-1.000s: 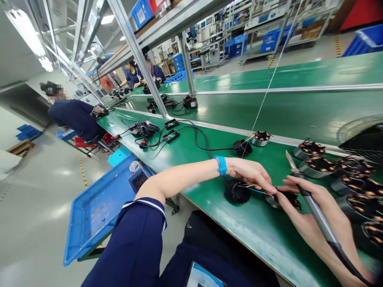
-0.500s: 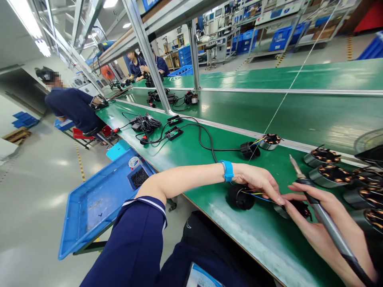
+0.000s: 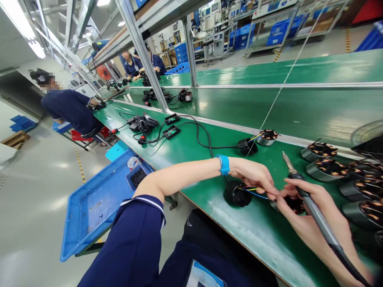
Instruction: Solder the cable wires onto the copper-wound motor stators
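My left hand (image 3: 257, 175), a blue band on its wrist, is closed with its fingertips pinching thin coloured wires (image 3: 254, 194). These run out of a black round housing (image 3: 237, 194) lying on the green bench. Across the palm and between the fingers of my right hand (image 3: 321, 223) lies a soldering iron (image 3: 314, 215), its metal tip pointing up and away from the wires. My right thumb and fingertips meet the left ones at the wire ends. Below them sits a copper-wound motor stator (image 3: 295, 205), partly hidden by my right hand.
More stators (image 3: 326, 169) stand in a group at the right. Farther back, a second black housing (image 3: 247, 146) is wired to a stator (image 3: 267, 137). Cables and small circuit boxes (image 3: 171, 132) lie left of it. A blue tray (image 3: 86, 215) stands beside the bench; co-workers (image 3: 70, 107) sit beyond.
The whole view has shifted slightly. My right hand, with the soldering iron, has come a little to the left. Both hands' fingertips still meet at the wires.
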Motion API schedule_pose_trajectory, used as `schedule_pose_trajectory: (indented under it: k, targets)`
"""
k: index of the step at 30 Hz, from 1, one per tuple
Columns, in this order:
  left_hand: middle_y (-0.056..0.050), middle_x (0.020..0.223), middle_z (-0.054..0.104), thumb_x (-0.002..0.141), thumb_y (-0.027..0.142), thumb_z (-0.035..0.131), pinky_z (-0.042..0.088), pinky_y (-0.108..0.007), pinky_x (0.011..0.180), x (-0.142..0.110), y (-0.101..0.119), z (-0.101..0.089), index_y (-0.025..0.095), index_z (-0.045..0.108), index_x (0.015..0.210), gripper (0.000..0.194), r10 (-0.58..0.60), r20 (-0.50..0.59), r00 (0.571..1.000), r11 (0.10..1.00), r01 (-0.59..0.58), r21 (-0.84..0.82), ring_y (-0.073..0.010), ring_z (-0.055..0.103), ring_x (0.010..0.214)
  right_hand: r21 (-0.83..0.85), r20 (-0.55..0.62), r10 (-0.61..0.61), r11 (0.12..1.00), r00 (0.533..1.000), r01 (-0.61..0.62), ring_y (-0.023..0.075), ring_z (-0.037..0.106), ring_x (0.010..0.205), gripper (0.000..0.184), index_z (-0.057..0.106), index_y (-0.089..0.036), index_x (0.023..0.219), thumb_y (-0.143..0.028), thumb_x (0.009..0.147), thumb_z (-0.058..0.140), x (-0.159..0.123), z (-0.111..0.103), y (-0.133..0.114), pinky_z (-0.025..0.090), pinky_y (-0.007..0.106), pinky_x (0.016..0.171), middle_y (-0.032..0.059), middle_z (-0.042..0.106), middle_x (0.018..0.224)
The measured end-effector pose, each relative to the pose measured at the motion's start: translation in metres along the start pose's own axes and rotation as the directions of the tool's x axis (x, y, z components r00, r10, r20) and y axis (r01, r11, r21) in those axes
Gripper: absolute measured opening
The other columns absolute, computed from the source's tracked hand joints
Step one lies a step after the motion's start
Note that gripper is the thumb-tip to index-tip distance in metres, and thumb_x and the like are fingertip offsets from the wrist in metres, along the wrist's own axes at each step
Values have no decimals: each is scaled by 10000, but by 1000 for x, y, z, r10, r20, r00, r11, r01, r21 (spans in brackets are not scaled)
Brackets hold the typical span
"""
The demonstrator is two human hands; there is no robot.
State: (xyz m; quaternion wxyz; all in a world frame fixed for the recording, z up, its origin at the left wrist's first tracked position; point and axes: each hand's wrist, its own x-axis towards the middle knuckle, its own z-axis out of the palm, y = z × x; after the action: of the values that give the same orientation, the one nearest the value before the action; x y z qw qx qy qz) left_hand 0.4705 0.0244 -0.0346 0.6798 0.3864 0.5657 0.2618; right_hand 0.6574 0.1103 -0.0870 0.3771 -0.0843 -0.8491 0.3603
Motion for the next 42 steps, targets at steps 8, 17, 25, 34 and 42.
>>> schedule_pose_trajectory:
  k: [8,17,25,34,42]
  targets:
    - [27,568,536,466,546,935,239,-256,545,-17,2,4,145,665,615,506,53,-219,974,981,-10,193,-98,410,580,45,-33,30,999,999,-29,229,636,901,293,605,-270,1183,-243,892,631,6,-2,-17,545,390,864,43,610,972]
    - [-10,744,673,595,543,910,361,-265,668,-27,13,12,152,790,871,494,12,-180,984,971,32,238,-119,517,687,129,-113,106,987,988,-91,216,645,942,332,596,-265,1212,-158,899,570,0,-9,-14,560,373,868,43,619,995]
    - [-11,612,626,620,645,843,251,-281,586,-7,20,36,144,803,719,513,-8,-378,926,933,143,329,-118,405,630,112,-154,150,985,977,-133,220,632,944,346,583,-264,1229,-144,909,528,-5,-9,-8,570,387,883,64,583,1042]
    - [-16,576,616,700,431,791,287,-249,567,-13,22,20,138,766,643,299,-87,-253,963,982,125,139,-89,395,553,150,-153,127,983,980,-105,222,617,963,414,559,-250,1265,-74,903,467,-3,-9,-8,550,385,911,70,554,1040]
    - [-32,703,692,737,458,813,418,-233,725,-22,16,12,147,812,810,320,-59,-215,975,986,90,138,-110,561,691,160,-148,134,981,980,-110,222,621,953,403,564,-260,1268,-88,916,469,-3,-9,-8,548,385,912,68,550,1042]
